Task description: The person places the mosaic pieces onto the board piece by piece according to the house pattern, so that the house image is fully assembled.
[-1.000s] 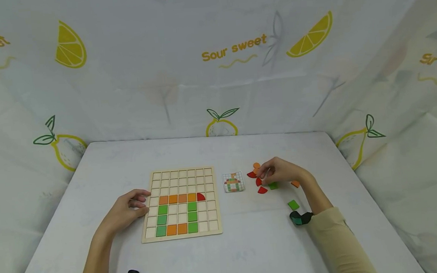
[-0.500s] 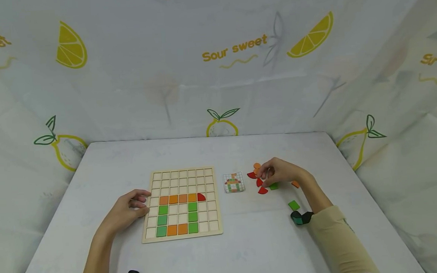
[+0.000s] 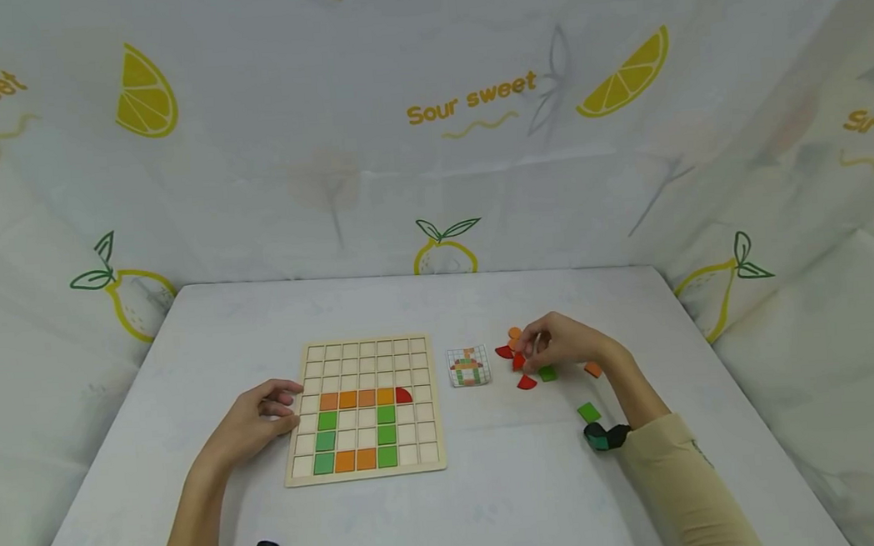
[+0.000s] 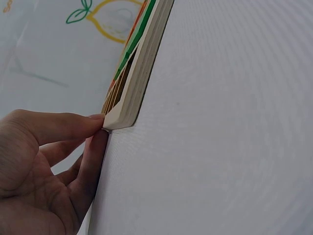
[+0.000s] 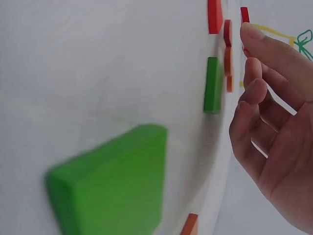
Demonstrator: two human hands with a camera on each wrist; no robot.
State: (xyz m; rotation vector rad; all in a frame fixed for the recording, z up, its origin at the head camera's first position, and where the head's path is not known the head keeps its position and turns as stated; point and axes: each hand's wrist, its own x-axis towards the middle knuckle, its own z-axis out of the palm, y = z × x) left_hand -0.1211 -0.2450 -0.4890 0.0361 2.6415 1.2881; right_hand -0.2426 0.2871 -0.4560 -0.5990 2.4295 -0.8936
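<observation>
A wooden grid board [image 3: 438,423] lies left of centre, its cells partly filled with green and orange squares and one red quarter-circle [image 3: 403,395]. The left hand [image 3: 247,422] rests its thumb and fingertips against the board's left edge; in the left wrist view the thumb [image 4: 73,125] meets the board's corner. At the loose pieces on the right, the right hand [image 3: 561,340] pinches a red piece [image 3: 518,362] between thumb and fingers. In the right wrist view that red piece [image 5: 245,14] shows past the thumb tip, the rest hidden by the fingers.
A small printed pattern card [image 3: 469,366] lies between board and loose pieces. Around the right hand are orange discs [image 3: 515,333], red quarter-circles [image 3: 526,382], green squares [image 3: 588,412] and an orange piece [image 3: 592,369]. A patterned curtain [image 3: 251,176] stands behind the table.
The red piece at the right fingertips has shifted slightly and turned, now showing brighter between them. The right hand has barely moved; left hand and board stay in place.
</observation>
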